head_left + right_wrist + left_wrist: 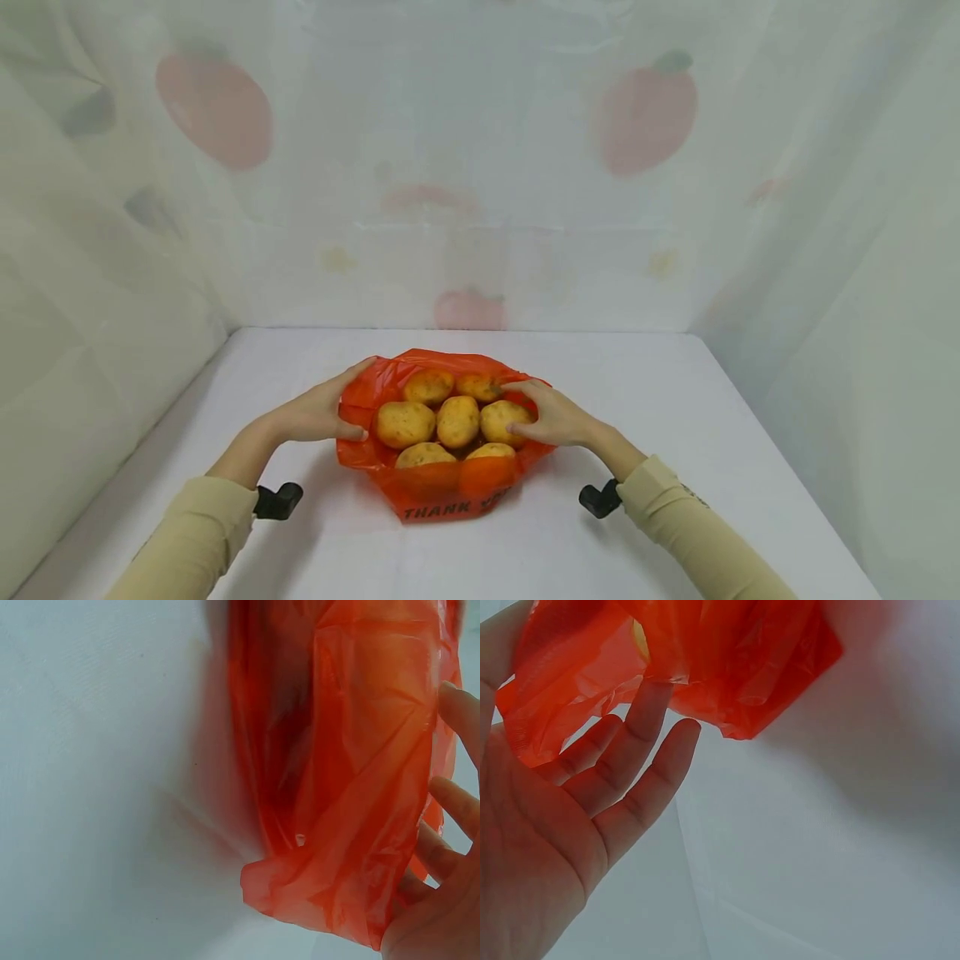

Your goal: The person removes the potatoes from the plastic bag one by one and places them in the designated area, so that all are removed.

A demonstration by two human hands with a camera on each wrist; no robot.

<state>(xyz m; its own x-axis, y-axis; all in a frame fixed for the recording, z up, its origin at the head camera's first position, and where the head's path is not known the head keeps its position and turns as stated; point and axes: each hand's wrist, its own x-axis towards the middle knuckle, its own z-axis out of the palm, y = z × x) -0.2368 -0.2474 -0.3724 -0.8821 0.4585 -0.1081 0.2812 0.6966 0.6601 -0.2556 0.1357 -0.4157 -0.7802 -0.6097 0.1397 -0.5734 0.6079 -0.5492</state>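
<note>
A red plastic bag [360,454] lies open-mouthed on the white table, with several potatoes [405,425] inside. Printed letters reading "THANK" show on its near side. My left hand [318,412] is at the bag's left rim, thumb and forefinger spread apart; the left wrist view shows its other fingers loosely extended against the thin plastic [735,667]. At the right rim, my right hand [558,417] reaches over the opening, its thumb and forefinger spread beside the rightmost potato [498,421]. In the right wrist view, its fingers [454,802] are spread behind the crumpled red plastic.
The white table [675,500] stretches out around the bag. Pale curtains with a faded fruit print [480,250] hang behind it and along both sides. Black mounts [279,502] sit on both wrists beside the beige sleeves.
</note>
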